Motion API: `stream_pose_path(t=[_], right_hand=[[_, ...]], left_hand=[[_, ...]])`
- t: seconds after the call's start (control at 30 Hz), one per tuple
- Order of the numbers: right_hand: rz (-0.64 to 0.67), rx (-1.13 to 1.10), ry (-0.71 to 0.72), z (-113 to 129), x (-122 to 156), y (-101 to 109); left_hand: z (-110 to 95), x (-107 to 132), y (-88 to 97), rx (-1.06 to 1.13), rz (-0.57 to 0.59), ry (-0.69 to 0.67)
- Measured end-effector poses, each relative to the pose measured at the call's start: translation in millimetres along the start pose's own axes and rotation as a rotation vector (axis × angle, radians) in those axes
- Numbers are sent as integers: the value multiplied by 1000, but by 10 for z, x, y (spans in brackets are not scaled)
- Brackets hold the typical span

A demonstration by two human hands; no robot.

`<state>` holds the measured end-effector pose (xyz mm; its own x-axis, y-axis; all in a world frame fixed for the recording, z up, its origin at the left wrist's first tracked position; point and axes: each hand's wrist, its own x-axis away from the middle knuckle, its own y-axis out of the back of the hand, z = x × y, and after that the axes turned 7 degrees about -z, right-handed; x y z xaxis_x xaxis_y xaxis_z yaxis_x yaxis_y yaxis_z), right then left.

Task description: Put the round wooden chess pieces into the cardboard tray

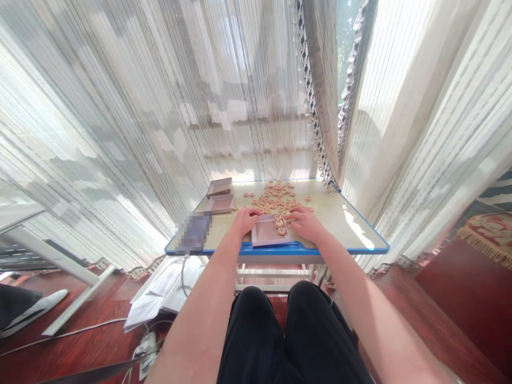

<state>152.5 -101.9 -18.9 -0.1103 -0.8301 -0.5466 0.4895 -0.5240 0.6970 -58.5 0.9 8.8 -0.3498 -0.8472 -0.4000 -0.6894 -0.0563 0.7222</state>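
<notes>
A shallow pale box (pixel 266 232) lies at the front of the table, with several round wooden Chinese chess pieces (pixel 281 231) in a column along its right side. My left hand (pixel 246 218) has its fingers bent over the box's far left corner, holding it. At the box's right wall, my right hand (pixel 304 222) has its fingers curled round a chess piece (pixel 288 223); the thumb is partly hidden. Beyond both hands, many loose pieces (pixel 274 200) are spread over the table, some with dark markings facing up.
Two more shallow boxes, one upper (pixel 220 186) and one lower (pixel 220 204), sit at the table's left back. A blurred-out dark device (pixel 194 233) with a cable lies at left front. The table (pixel 344 229) has a blue rim; curtains (pixel 256 133) hang behind it. Papers (pixel 154 293) are below left.
</notes>
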Motion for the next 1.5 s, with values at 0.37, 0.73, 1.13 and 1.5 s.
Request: stream_pose_path(t=[0.37,0.73,1.13,1.5], right_hand=[[-15,122,-8,25,31,15],[-230,-147,29,64,60,34],[-8,-188,196,290,161,72],[-3,-143,129,328,164,84]], left_hand=[[23,-8,-18,21,-12,13],[64,-17,-21,18,7,-15],[11,20,20,5,26,-32],[48,-1,-25,1,9,-15]])
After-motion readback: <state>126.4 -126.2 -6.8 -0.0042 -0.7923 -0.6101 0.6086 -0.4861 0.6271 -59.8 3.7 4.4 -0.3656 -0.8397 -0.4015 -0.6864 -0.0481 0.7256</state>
